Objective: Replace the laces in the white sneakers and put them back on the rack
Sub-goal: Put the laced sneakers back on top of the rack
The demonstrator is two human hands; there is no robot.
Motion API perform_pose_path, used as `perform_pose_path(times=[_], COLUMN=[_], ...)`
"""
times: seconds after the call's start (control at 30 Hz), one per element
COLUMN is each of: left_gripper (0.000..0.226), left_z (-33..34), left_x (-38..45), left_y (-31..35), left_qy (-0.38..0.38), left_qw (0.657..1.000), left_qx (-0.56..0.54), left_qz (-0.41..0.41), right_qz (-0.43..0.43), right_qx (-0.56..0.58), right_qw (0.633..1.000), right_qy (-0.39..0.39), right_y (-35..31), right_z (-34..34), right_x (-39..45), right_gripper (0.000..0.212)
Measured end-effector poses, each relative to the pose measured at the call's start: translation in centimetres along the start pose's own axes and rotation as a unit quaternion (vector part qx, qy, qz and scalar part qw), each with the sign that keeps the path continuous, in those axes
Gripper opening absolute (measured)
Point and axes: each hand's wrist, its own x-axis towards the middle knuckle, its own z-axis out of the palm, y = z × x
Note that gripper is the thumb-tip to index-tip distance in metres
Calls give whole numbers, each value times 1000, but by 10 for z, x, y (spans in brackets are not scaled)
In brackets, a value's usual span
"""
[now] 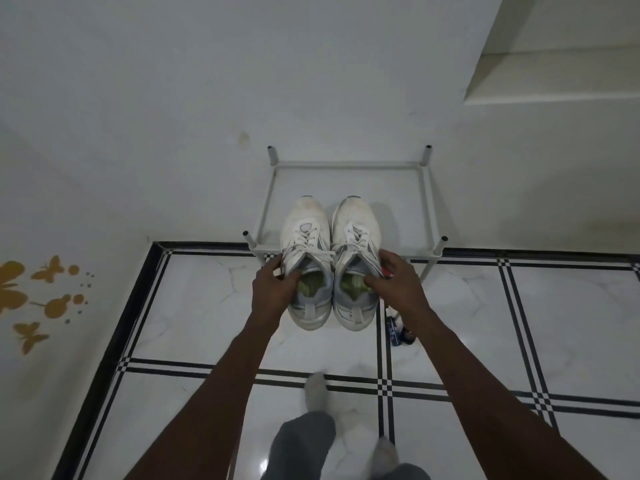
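- Seemingly near one end of the job: both sneakers are laced, with white laces crossing up each tongue, but whether these are the old laces or the new ones cannot be told.
- Left sneaker (304, 268) and right sneaker (356, 265) sit side by side, touching, toes over the rack (346, 165) and heels past its front edge; whether they rest on it or hang in the hands is unclear.
- Left hand (272, 289) grips the left sneaker's collar, fingers curled inside the opening; right hand (396, 284) grips the right collar likewise.
- Uppers are white, scuffed at the toes, with grey panels, a grey padded collar and yellow-green insoles.
- Rack is a thin pale metal tube frame with four short posts, low against the wall.
- Floor (207, 306) is glossy white marble-look tile with black checked borders; a small blue and white item (398, 332) lies beside the right wrist.
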Motion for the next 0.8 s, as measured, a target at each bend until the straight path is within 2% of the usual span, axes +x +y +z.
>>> perform_pose_path(times=[0.1,0.27,0.5,0.67,0.8], left_gripper=[66,46,56,51,55], left_z=[4,19,33,38,38], left_x=[48,146,273,292,288], left_y=[8,21,16,2,-1], left_qy=[-6,-34,-43,-38,-37], left_qw=[1000,999,999,998,998], left_qx=[0,2,15,-3,-15], left_qz=[-6,4,-28,-51,-51], right_qz=[5,26,47,61,55], right_qx=[-11,-24,-38,-46,-54], right_qw=[1000,999,998,996,996], right_qy=[4,6,22,44,37], right_y=[-9,-16,-23,-15,-16], right_z=[7,27,56,65,67], right_x=[45,133,252,272,268], right_gripper=[49,50,44,58,53])
